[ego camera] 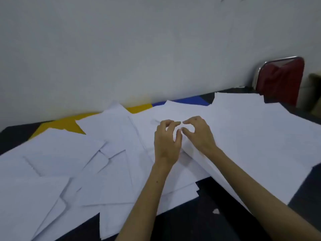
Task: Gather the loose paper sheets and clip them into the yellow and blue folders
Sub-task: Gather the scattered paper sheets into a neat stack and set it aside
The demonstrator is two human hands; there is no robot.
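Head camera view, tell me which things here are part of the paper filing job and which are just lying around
Part of the job:
loose paper sheets
yellow folder, mostly covered by sheets
blue folder, mostly covered by sheets
left hand and right hand, over the sheets

Just lying about:
red chair
small paper scrap on the table
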